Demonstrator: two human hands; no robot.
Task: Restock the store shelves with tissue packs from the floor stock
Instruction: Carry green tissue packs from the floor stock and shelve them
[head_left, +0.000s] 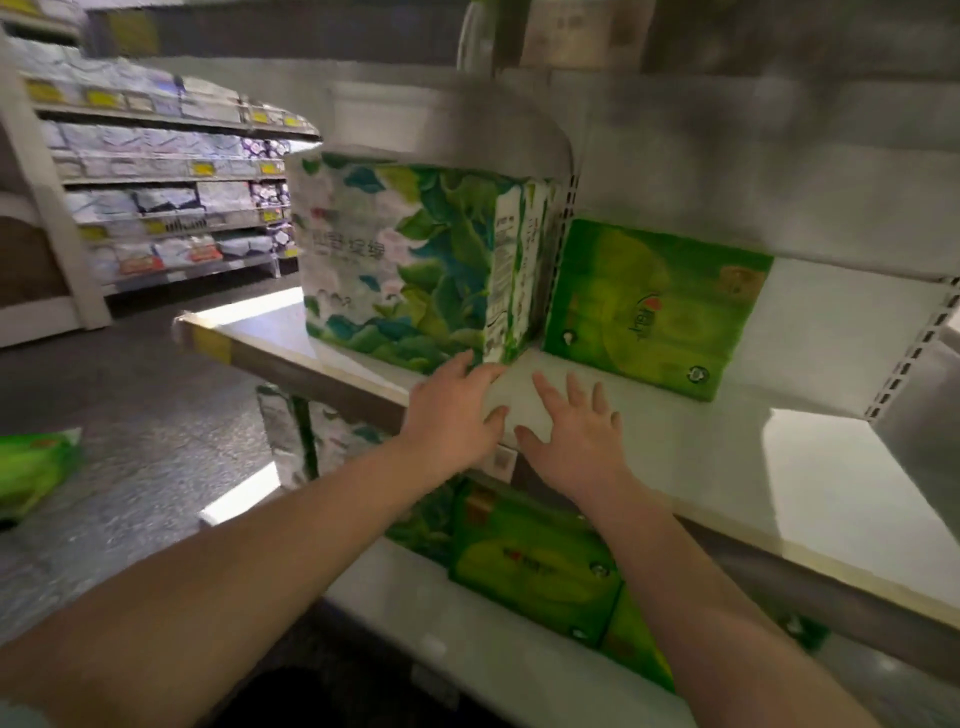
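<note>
A leaf-printed tissue pack (415, 260) stands on the white shelf (675, 447). The left hand (452, 410) touches the pack's lower front corner, fingers spread; the right hand (576, 431) hovers right of that corner, fingers spread. A green tissue pack (654, 306) stands just right of the leaf-printed pack.

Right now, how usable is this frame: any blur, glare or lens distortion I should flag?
Head view: motion blur smears the upper shelving and far aisle; the leaf-print tissue pack and both hands, left hand and right hand, stay readable; glare burns the shelf at right; wide-angle bending curves the edges.
</note>
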